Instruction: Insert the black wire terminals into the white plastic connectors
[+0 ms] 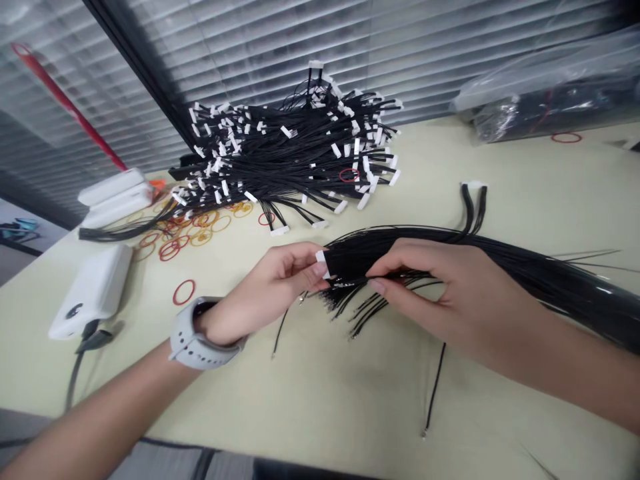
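A white connector (323, 264) with black wires running from it is pinched between the thumb and fingers of my left hand (280, 283). Just to its right, my right hand (440, 280) pinches a thin black wire between thumb and forefinger, its metal tip close to the connector. Beneath both hands lies a thick bundle of black wires (530, 273), with loose crimped ends fanned out below the connector. Behind the bundle stands a white connector (475, 184) on two black wire groups. One single wire (436, 393) hangs below my right hand.
Behind my hands is a big pile of black cables with white connectors (295, 153). Red and yellow rubber bands (200, 230) lie at the left, near a white box with a cord (93, 290). A plastic-wrapped bundle (560, 107) rests at the back right, by the blinds (420, 53).
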Action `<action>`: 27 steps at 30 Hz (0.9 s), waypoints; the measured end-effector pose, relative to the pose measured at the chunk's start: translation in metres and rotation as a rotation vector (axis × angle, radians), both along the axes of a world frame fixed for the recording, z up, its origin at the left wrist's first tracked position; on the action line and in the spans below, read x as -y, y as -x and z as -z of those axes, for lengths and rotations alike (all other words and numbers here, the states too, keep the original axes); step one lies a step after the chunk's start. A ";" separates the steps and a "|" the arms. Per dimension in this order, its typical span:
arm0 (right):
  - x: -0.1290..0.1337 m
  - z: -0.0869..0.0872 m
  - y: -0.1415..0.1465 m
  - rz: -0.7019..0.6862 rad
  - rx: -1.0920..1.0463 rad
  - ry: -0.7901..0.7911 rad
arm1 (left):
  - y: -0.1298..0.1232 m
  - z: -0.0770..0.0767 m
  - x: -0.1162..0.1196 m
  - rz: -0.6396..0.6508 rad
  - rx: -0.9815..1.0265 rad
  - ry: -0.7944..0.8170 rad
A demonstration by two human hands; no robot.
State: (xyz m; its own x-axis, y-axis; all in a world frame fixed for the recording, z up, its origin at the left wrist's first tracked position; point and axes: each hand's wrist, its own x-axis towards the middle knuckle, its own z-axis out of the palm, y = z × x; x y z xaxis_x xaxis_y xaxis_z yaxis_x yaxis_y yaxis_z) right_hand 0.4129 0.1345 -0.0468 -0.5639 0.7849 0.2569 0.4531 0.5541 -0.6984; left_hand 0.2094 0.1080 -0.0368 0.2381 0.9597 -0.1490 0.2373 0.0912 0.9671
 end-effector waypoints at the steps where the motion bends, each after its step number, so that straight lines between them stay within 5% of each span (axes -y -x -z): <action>1: 0.000 -0.003 -0.001 0.010 0.010 0.033 | 0.000 0.000 0.000 -0.002 0.001 0.001; 6: -0.006 -0.010 -0.005 0.011 0.122 0.117 | 0.004 0.001 -0.001 -0.015 0.053 0.044; 19: -0.009 -0.003 -0.010 0.116 0.157 -0.196 | 0.008 0.005 -0.003 -0.037 0.146 0.173; 27: -0.010 -0.002 -0.008 0.108 0.165 -0.214 | 0.007 0.005 -0.002 -0.042 0.149 0.167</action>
State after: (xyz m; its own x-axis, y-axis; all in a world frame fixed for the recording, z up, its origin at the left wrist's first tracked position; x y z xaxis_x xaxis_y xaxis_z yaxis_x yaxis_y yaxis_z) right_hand 0.4208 0.1443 -0.0451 -0.5276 0.7805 0.3352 0.6155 0.6232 -0.4824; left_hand 0.2021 0.1097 -0.0416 0.2293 0.9342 -0.2732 0.0858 0.2601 0.9617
